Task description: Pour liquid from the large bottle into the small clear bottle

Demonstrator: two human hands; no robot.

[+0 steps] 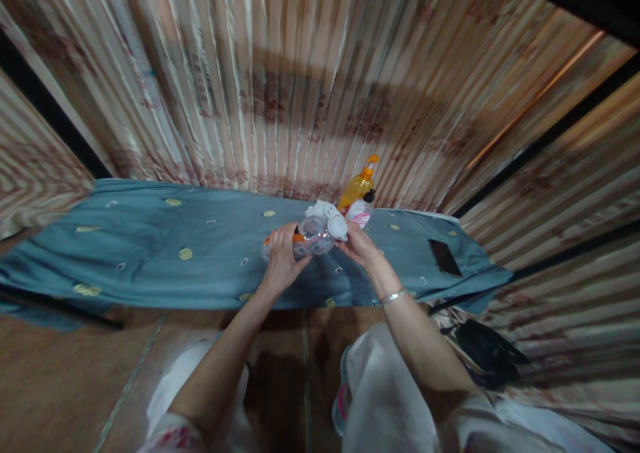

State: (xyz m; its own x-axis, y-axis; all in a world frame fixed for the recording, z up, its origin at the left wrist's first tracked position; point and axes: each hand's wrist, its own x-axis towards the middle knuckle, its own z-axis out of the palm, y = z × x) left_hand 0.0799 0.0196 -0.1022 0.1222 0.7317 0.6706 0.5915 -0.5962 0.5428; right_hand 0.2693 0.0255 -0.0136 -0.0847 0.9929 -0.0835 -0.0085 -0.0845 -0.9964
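My left hand [283,256] is wrapped around a clear plastic bottle [316,236] with an orange band, held tilted on its side above the cloth. The bottle's wide white cap [337,227] points to the right. My right hand [359,243] grips that cap, its fingertips partly hidden behind it. Just behind the bottle shows a crumpled white cloth or tissue [321,209]. Past my right hand stand a yellow pump bottle [356,190] with an orange top and a clear bottle [359,213] with a black top and a pink-and-white label.
A blue-green patterned cloth [150,239] covers the long, narrow table. A dark phone [445,257] lies toward its right end. Pleated curtains [300,93] hang behind and at the sides, with dark frame bars. On the floor at right is a black bag [487,346].
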